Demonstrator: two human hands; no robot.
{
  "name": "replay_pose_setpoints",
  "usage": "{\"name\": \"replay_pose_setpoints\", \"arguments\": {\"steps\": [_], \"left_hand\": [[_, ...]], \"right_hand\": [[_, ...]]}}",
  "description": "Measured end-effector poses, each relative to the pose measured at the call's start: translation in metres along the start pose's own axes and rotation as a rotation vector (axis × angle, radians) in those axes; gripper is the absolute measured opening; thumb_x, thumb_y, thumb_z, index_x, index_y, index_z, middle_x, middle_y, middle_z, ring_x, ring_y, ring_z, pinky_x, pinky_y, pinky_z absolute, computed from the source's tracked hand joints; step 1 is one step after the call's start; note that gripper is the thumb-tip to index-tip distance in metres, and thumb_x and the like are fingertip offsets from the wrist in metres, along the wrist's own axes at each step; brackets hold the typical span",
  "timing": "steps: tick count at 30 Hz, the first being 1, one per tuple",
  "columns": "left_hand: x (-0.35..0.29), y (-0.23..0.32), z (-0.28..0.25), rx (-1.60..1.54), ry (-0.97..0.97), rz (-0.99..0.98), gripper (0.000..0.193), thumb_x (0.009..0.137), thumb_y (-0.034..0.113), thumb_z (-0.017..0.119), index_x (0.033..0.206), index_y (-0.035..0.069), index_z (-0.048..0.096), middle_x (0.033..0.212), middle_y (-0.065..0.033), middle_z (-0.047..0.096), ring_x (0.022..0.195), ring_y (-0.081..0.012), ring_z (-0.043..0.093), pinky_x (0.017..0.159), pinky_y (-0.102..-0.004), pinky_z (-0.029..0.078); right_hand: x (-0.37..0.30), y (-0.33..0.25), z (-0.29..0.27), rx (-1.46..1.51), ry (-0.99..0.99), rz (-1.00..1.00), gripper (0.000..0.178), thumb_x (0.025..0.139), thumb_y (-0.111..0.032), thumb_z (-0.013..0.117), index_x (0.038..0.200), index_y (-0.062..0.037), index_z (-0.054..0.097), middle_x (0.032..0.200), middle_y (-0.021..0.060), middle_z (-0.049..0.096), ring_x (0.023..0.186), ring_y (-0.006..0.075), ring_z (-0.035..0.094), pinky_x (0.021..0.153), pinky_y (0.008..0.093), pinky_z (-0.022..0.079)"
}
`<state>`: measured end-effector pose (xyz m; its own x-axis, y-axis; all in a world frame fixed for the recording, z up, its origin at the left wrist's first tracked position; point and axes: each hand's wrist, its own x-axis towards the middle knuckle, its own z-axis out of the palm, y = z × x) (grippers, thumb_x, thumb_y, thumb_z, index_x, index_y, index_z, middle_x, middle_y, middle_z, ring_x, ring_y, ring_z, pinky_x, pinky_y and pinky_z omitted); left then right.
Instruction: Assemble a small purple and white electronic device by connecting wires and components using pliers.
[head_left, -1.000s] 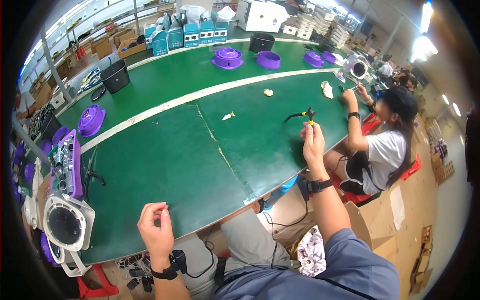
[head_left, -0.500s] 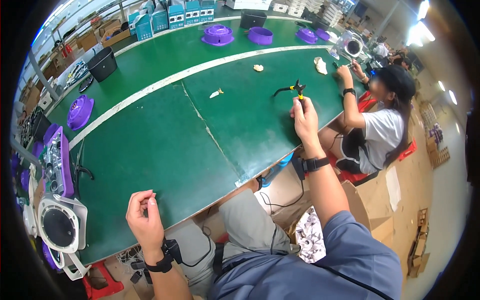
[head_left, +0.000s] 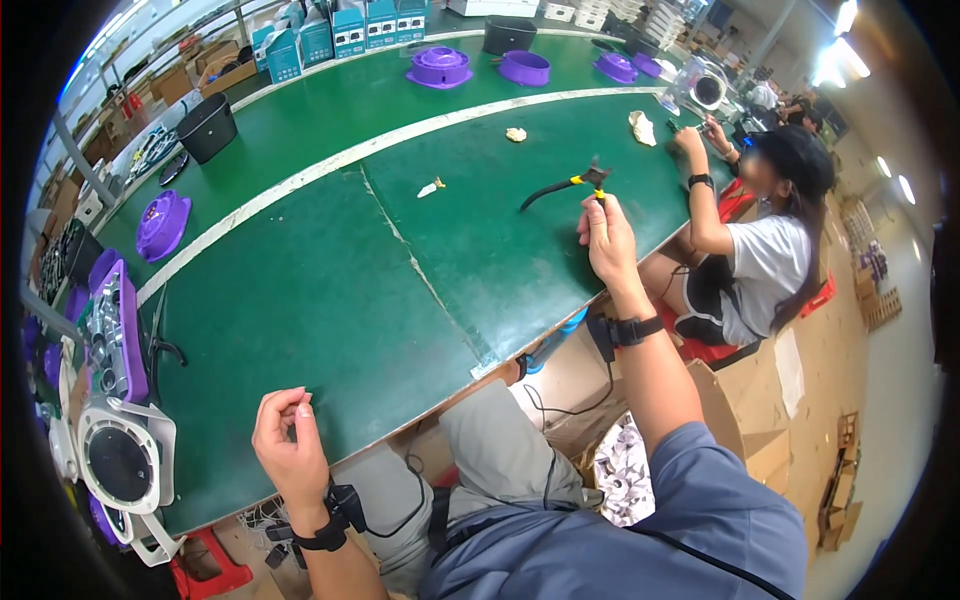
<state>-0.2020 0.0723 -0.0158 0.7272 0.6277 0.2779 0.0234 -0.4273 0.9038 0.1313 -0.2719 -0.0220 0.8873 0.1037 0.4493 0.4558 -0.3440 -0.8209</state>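
Observation:
My right hand (head_left: 608, 240) is closed around one handle of a pair of cutting pliers (head_left: 599, 178) with black and yellow grips. Jaws up, the pliers are raised over the green table (head_left: 330, 250), and their other handle swings wide to the left. At the table's near edge my left hand (head_left: 288, 435) is curled, thumb against the fingers. Whether something small sits in that pinch cannot be made out. A small whitish scrap (head_left: 430, 188) lies on the table left of the pliers.
Crumpled pale scraps (head_left: 641, 128) lie farther back. At left stand a purple tray (head_left: 128, 330) of parts and a white-framed round speaker (head_left: 120, 460). Purple round housings (head_left: 440, 68) and a black bin (head_left: 207, 128) line the far strip. A co-worker (head_left: 765, 250) sits at right.
The pliers have turned in my right hand, their free handle swinging farther out to the left. My left hand stays nearly still.

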Motion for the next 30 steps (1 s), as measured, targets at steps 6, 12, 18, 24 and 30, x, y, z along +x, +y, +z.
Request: {"name": "replay_pose_setpoints", "arguments": {"steps": [6, 12, 18, 24, 30], "left_hand": [[-0.001, -0.001, -0.001, 0.011, -0.013, 0.015, 0.011, 0.095, -0.005, 0.055, 0.103, -0.005, 0.063, 0.099, -0.008, 0.063, 0.085, -0.0126, 0.061, 0.076, -0.0246, 0.05], [0.0, 0.0, 0.0, 0.001, -0.007, 0.011, 0.011, 0.092, -0.006, 0.056, 0.101, -0.005, 0.064, 0.099, -0.01, 0.064, 0.087, -0.0152, 0.063, 0.076, -0.0263, 0.051], [-0.001, -0.001, 0.0, 0.01, -0.006, -0.012, 0.011, 0.093, -0.005, 0.057, 0.101, -0.005, 0.064, 0.1, -0.0096, 0.064, 0.087, -0.0149, 0.063, 0.076, -0.0262, 0.05], [0.001, 0.001, 0.002, 0.003, -0.008, -0.012, 0.011, 0.094, -0.005, 0.057, 0.102, -0.005, 0.064, 0.1, -0.009, 0.063, 0.087, -0.0137, 0.062, 0.076, -0.0255, 0.05], [0.0, -0.001, 0.001, 0.009, -0.021, -0.012, 0.012, 0.094, -0.005, 0.056, 0.103, -0.005, 0.064, 0.101, -0.0093, 0.063, 0.088, -0.0132, 0.062, 0.077, -0.025, 0.05]], "right_hand": [[-0.004, -0.007, 0.0, 0.012, 0.078, -0.041, 0.026, 0.109, -0.028, 0.046, 0.108, -0.0038, 0.057, 0.072, 0.0047, 0.06, 0.059, 0.0139, 0.056, 0.057, 0.0298, 0.046], [-0.006, -0.006, 0.001, -0.038, 0.102, -0.056, 0.025, 0.109, -0.026, 0.045, 0.105, -0.0035, 0.056, 0.066, 0.0049, 0.057, 0.056, 0.0148, 0.056, 0.054, 0.0306, 0.045], [-0.003, -0.012, 0.002, -0.124, 0.041, -0.06, 0.025, 0.109, -0.026, 0.045, 0.104, -0.0042, 0.056, 0.066, 0.0031, 0.058, 0.055, 0.0125, 0.055, 0.054, 0.029, 0.046], [0.001, -0.004, 0.004, -0.083, 0.107, -0.084, 0.026, 0.109, -0.027, 0.046, 0.103, -0.0041, 0.056, 0.066, 0.0024, 0.058, 0.057, 0.0115, 0.056, 0.054, 0.0291, 0.045], [0.002, -0.001, 0.0, -0.16, -0.024, 0.009, 0.027, 0.109, -0.028, 0.045, 0.105, -0.0039, 0.055, 0.068, 0.0031, 0.058, 0.058, 0.0138, 0.056, 0.055, 0.0304, 0.045]]}}
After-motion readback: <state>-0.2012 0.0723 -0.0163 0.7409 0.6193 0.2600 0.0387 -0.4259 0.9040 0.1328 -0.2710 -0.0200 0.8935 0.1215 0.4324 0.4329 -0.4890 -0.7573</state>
